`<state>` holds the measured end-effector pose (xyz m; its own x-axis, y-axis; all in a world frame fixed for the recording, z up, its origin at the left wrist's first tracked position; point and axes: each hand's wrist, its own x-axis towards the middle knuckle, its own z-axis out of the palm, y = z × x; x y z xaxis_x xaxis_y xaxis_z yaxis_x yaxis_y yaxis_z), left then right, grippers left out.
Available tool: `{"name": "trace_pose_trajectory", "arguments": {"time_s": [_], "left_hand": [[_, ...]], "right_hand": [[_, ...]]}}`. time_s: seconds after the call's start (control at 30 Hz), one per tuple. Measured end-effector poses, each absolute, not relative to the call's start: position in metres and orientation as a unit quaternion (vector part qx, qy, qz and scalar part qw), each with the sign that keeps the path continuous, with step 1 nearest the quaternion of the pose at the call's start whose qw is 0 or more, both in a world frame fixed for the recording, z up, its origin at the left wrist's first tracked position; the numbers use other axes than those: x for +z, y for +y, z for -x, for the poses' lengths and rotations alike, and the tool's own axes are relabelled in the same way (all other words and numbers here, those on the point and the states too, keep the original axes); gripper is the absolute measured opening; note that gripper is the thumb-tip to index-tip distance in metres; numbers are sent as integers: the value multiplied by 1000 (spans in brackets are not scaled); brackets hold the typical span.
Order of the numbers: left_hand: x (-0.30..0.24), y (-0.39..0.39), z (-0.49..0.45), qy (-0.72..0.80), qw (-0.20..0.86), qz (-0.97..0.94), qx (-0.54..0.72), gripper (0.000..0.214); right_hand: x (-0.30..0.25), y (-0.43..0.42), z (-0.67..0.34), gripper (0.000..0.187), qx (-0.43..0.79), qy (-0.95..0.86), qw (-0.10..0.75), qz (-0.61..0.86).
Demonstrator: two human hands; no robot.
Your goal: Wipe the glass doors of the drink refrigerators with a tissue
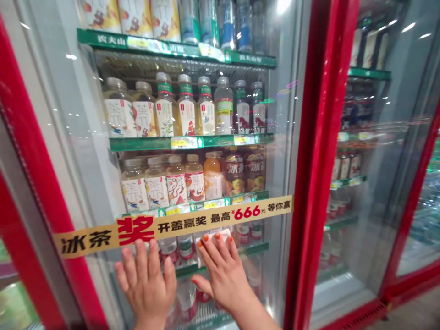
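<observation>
My left hand point(147, 283) lies flat and open against the glass door point(278, 174) of a drinks fridge, fingers spread, just under a yellow banner sticker point(172, 225). My right hand point(222, 271) presses a small white cloth point(220, 236) onto the glass beside it, fingers stretched over the cloth, nails painted orange. Behind the glass stand rows of tea bottles point(165, 112) on green-edged shelves point(189, 142).
Red door frames run at the left point(37, 183) and down the middle point(312, 174). A second glass-door fridge point(374, 151) with more bottles stands to the right. The floor shows at the lower right corner point(419, 316).
</observation>
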<state>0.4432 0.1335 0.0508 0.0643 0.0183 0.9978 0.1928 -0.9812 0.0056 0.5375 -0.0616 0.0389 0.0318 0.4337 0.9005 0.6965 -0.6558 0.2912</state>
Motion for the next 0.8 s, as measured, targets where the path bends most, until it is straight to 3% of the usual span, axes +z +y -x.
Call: {"name": "trace_pose_trajectory", "arguments": {"time_s": [0.07,0.23,0.3,0.4,0.5,0.6,0.7,0.8], "left_hand": [[49,133,-444,-72,60,724,-683,77],[47,131,-448,-79,54,725,-682,77],[47,132,-447,-81,57,725,-681,77],[49,133,-445,-77,63,727,-679,77],[49,133,-442,-75,67,727,-679,78],[49,131,-442,-78,65,726,-680,78],[48,129,-444,-83,61,726,-680,79],[47,131,-444,-81,59,730,-676,80]], "right_hand": [[15,-97,-555,85,-563,-361,128,733],[20,-128,-587,81,-541,-90,305,778],[20,-93,-571,87,-550,-132,281,775],[-12,-51,-540,96,-573,-312,152,742],[-57,-71,-538,95,-585,-374,86,714],[-71,-121,-565,87,-575,-254,163,760],[-51,-126,-578,82,-545,-118,275,783],[-45,-82,-560,89,-544,-151,262,783]]}}
